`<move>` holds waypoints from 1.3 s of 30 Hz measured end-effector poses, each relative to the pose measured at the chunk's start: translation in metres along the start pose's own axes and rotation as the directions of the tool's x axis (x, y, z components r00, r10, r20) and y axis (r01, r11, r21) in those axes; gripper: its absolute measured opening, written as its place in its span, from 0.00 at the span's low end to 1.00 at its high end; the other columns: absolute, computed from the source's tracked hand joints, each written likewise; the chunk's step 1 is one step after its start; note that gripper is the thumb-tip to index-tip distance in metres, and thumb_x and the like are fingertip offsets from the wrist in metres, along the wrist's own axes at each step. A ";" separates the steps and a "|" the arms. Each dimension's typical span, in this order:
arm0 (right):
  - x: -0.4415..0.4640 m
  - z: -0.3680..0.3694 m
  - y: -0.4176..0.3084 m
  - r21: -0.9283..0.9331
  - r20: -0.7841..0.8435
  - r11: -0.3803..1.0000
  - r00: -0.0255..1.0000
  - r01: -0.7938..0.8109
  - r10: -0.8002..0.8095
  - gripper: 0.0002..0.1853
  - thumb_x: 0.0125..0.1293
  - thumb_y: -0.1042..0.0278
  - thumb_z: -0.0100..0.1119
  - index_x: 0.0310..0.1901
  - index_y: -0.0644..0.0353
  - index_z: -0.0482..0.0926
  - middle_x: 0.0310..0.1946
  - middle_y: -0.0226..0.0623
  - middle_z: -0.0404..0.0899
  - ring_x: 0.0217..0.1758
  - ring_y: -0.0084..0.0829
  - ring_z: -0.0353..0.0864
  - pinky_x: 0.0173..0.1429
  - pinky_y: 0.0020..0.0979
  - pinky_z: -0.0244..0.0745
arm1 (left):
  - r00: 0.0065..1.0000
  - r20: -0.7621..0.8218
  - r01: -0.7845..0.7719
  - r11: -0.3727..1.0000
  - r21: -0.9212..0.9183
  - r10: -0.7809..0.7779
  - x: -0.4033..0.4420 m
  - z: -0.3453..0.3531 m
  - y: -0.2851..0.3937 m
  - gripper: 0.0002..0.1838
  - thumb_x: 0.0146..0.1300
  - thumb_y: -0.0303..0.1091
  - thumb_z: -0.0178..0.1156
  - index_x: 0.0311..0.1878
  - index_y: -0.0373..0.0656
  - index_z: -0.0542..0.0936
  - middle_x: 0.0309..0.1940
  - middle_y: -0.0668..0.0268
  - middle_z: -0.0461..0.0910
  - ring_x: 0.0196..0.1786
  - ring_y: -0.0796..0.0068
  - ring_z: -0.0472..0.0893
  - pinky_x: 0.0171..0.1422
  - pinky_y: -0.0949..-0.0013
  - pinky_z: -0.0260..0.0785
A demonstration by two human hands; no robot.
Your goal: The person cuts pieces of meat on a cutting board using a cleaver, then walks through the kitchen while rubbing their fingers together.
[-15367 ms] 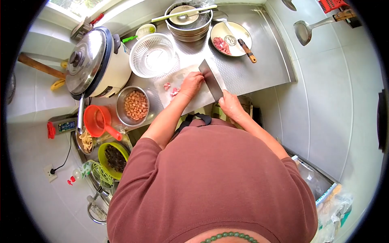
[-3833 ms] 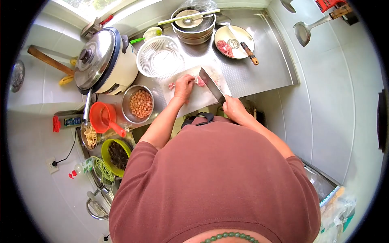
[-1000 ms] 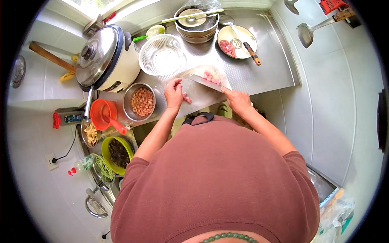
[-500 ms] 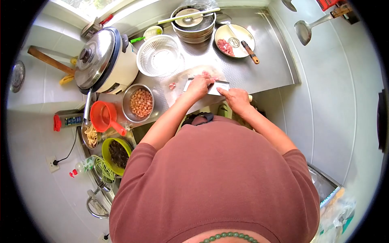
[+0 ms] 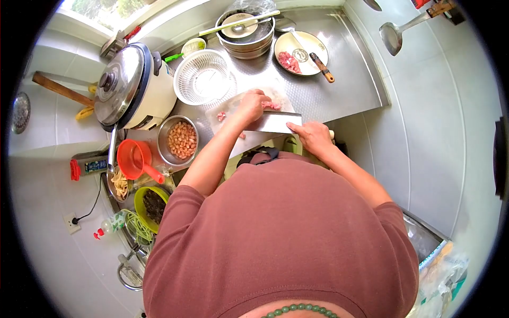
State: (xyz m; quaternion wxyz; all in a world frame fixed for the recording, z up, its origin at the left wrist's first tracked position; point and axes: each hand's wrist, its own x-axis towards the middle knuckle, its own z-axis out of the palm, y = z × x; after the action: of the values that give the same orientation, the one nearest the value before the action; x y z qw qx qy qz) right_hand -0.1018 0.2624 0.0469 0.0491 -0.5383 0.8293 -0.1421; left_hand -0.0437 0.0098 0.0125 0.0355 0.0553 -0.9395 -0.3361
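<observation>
My right hand (image 5: pixel 314 137) grips a cleaver by its pale handle, index finger stretched along the broad metal blade (image 5: pixel 275 123). The blade lies over the near side of a translucent cutting board (image 5: pixel 281 95). Left of the blade, my left hand (image 5: pixel 251 107) is closed, its curled fingers against the raw pink meat (image 5: pixel 272 105); its fingertips are partly hidden. A small meat piece (image 5: pixel 221 115) sits on the board's left, and another scrap (image 5: pixel 242 135) lies near the front edge.
Beyond the board stand a white basket (image 5: pixel 183 79), stacked metal bowls (image 5: pixel 249 54) and a plate (image 5: pixel 321 47) with meat and a wooden-handled knife (image 5: pixel 323 69). Leftward are a bowl of peanuts (image 5: pixel 182 140), a red scoop (image 5: pixel 132 158), a lidded cooker (image 5: pixel 154 98) and a green bowl (image 5: pixel 140 204).
My left hand has drawn up and left, off the blade. More of the cleaver's face shows, and it sits slightly nearer my body. The view has shifted a little.
</observation>
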 end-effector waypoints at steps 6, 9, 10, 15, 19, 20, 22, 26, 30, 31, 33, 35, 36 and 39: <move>-0.028 -0.015 0.003 0.349 0.149 0.868 0.935 -0.353 0.321 0.19 0.58 0.72 0.57 0.52 0.46 0.80 0.27 0.34 0.82 0.22 0.27 0.77 0.30 0.28 0.73 | 0.952 -0.161 0.253 0.965 -0.068 -0.260 -0.009 -0.002 -0.043 0.20 0.47 0.21 0.58 0.47 0.40 0.81 0.47 0.52 0.78 0.50 0.52 0.77 0.57 0.59 0.69; -0.031 -0.002 0.011 0.762 0.395 0.311 0.789 -0.568 0.471 0.18 0.59 0.70 0.57 0.53 0.54 0.78 0.25 0.34 0.81 0.23 0.24 0.79 0.27 0.27 0.72 | 0.947 -0.122 0.298 0.954 0.000 -0.296 -0.017 0.008 -0.040 0.24 0.45 0.21 0.60 0.51 0.39 0.79 0.49 0.51 0.76 0.52 0.51 0.76 0.58 0.59 0.69; -0.031 -0.002 0.014 0.796 0.482 0.108 0.732 -0.596 0.482 0.12 0.61 0.71 0.55 0.47 0.63 0.77 0.23 0.30 0.78 0.21 0.17 0.74 0.24 0.22 0.69 | 0.953 -0.125 0.281 0.959 0.039 -0.275 -0.019 0.012 -0.037 0.26 0.44 0.22 0.62 0.52 0.39 0.77 0.49 0.51 0.76 0.52 0.51 0.76 0.58 0.59 0.69; -0.030 0.007 0.020 0.780 0.591 -0.121 0.660 -0.614 0.463 0.05 0.62 0.71 0.55 0.38 0.61 0.75 0.22 0.30 0.76 0.19 0.18 0.71 0.23 0.22 0.67 | 0.965 -0.180 0.204 0.976 0.071 -0.189 -0.021 0.027 -0.022 0.30 0.40 0.22 0.65 0.54 0.36 0.75 0.49 0.49 0.74 0.52 0.49 0.75 0.60 0.57 0.68; -0.034 0.018 0.021 0.763 0.632 -0.217 0.635 -0.609 0.444 0.06 0.62 0.71 0.55 0.39 0.61 0.74 0.23 0.31 0.76 0.20 0.18 0.71 0.23 0.22 0.67 | 0.966 -0.215 0.151 0.989 0.007 -0.146 -0.015 0.032 -0.020 0.24 0.41 0.19 0.63 0.48 0.37 0.76 0.44 0.50 0.74 0.48 0.52 0.76 0.55 0.60 0.71; -0.035 0.021 0.021 0.763 0.637 -0.243 0.635 -0.599 0.437 0.06 0.62 0.71 0.55 0.39 0.61 0.74 0.23 0.31 0.76 0.20 0.18 0.71 0.23 0.22 0.67 | 0.971 -0.197 0.134 0.991 -0.018 -0.135 -0.013 0.032 -0.021 0.23 0.42 0.19 0.62 0.47 0.37 0.77 0.43 0.50 0.74 0.47 0.53 0.77 0.53 0.60 0.72; -0.034 0.027 0.020 0.766 0.637 -0.256 0.647 -0.589 0.419 0.06 0.62 0.71 0.55 0.40 0.61 0.74 0.23 0.32 0.76 0.20 0.19 0.71 0.22 0.22 0.67 | 0.974 -0.174 0.128 0.986 -0.109 -0.146 -0.012 0.033 -0.020 0.20 0.43 0.17 0.61 0.44 0.38 0.77 0.41 0.51 0.73 0.45 0.55 0.78 0.50 0.62 0.73; -0.026 0.037 0.015 0.761 0.648 -0.294 0.653 -0.579 0.392 0.06 0.63 0.71 0.55 0.40 0.62 0.74 0.23 0.32 0.76 0.20 0.19 0.71 0.22 0.22 0.67 | 0.965 -0.184 0.145 0.963 -0.225 -0.188 -0.009 0.034 -0.016 0.16 0.46 0.17 0.61 0.41 0.37 0.77 0.39 0.53 0.73 0.39 0.60 0.79 0.45 0.64 0.75; -0.012 0.044 0.007 0.760 0.650 -0.288 0.660 -0.583 0.377 0.07 0.63 0.71 0.56 0.41 0.62 0.74 0.22 0.32 0.76 0.19 0.19 0.71 0.21 0.22 0.67 | 0.954 -0.285 0.063 0.991 -0.120 -0.095 -0.010 0.037 -0.024 0.14 0.48 0.21 0.65 0.41 0.37 0.78 0.37 0.55 0.74 0.34 0.62 0.80 0.42 0.66 0.75; -0.008 0.045 0.005 0.752 0.659 -0.287 0.659 -0.594 0.361 0.07 0.63 0.71 0.56 0.41 0.62 0.74 0.22 0.32 0.76 0.19 0.19 0.71 0.21 0.22 0.67 | 0.953 -0.284 0.061 0.986 -0.155 -0.104 -0.010 0.036 -0.023 0.14 0.47 0.21 0.67 0.39 0.37 0.78 0.36 0.57 0.74 0.33 0.65 0.79 0.41 0.67 0.75; 0.000 0.048 0.001 0.737 0.676 -0.281 0.660 -0.615 0.327 0.08 0.63 0.70 0.56 0.41 0.62 0.74 0.22 0.32 0.76 0.19 0.19 0.72 0.21 0.22 0.67 | 0.951 -0.286 0.056 0.974 -0.221 -0.119 -0.010 0.036 -0.022 0.15 0.44 0.20 0.69 0.37 0.37 0.78 0.32 0.61 0.75 0.30 0.71 0.79 0.38 0.69 0.75; 0.005 0.052 -0.001 0.735 0.677 -0.282 0.661 -0.616 0.323 0.07 0.62 0.71 0.56 0.40 0.62 0.74 0.22 0.32 0.76 0.19 0.19 0.72 0.21 0.22 0.68 | 0.943 -0.278 0.089 0.942 -0.324 -0.185 -0.009 0.045 -0.033 0.16 0.44 0.21 0.71 0.37 0.36 0.78 0.31 0.62 0.75 0.29 0.72 0.79 0.38 0.70 0.75; 0.008 0.053 -0.001 0.734 0.679 -0.283 0.659 -0.617 0.324 0.07 0.62 0.71 0.57 0.40 0.62 0.74 0.21 0.32 0.76 0.19 0.19 0.72 0.21 0.22 0.68 | 0.938 -0.272 0.104 0.921 -0.375 -0.216 -0.008 0.044 -0.031 0.16 0.43 0.22 0.72 0.38 0.36 0.78 0.30 0.63 0.76 0.28 0.73 0.79 0.38 0.70 0.75; 0.013 0.053 -0.001 0.723 0.691 -0.288 0.654 -0.628 0.308 0.07 0.62 0.71 0.57 0.41 0.61 0.74 0.21 0.32 0.76 0.19 0.19 0.72 0.21 0.22 0.68 | 0.932 -0.245 0.164 0.911 -0.378 -0.269 -0.012 0.038 -0.022 0.16 0.45 0.21 0.71 0.39 0.35 0.78 0.32 0.62 0.77 0.29 0.74 0.80 0.38 0.72 0.76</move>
State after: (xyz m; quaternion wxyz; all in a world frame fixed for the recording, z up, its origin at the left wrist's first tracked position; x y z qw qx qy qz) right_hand -0.0939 0.2409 -0.0028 0.5554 0.0341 0.5960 -0.5789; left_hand -0.0341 0.0183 -0.0312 0.1450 0.2018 -0.8366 -0.4882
